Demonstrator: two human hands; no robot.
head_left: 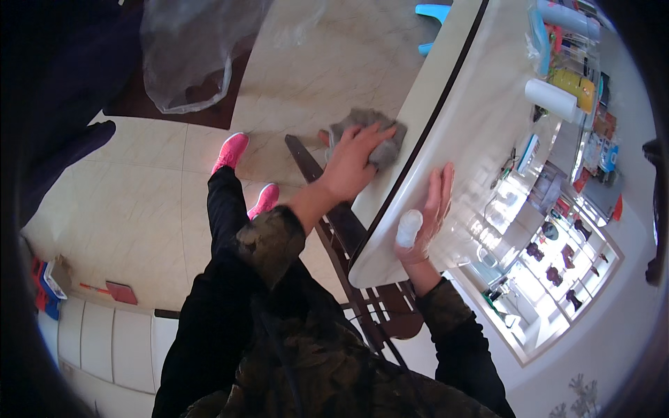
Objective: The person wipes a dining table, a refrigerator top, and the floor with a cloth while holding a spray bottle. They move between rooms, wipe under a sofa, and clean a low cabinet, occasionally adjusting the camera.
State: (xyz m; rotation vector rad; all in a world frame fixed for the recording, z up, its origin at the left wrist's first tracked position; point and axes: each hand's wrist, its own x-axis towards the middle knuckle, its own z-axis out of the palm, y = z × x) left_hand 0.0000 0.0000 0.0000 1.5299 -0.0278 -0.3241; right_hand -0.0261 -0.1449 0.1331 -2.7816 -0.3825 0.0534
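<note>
My left hand (pixel 348 164) presses a crumpled grey cloth (pixel 367 118) against the pale side panel (pixel 422 104) below the tabletop's dark edge strip. Its fingers curve over the cloth, which bunches out on both sides of them. On the glossy light tabletop (pixel 481 97), near the rounded corner, my right hand (pixel 433 216) lies with its fingers stretched out and nothing in it. A white wrapping (pixel 410 224) covers the thumb of that hand.
A dark wooden chair (pixel 338 230) stands close under the table corner. Farther along the tabletop are a white paper roll (pixel 550 99), a yellow packet (pixel 573 87) and several small items. A clear plastic bag (pixel 188 63) hangs at the upper left. Blue plastic legs (pixel 433 12) show beyond the table.
</note>
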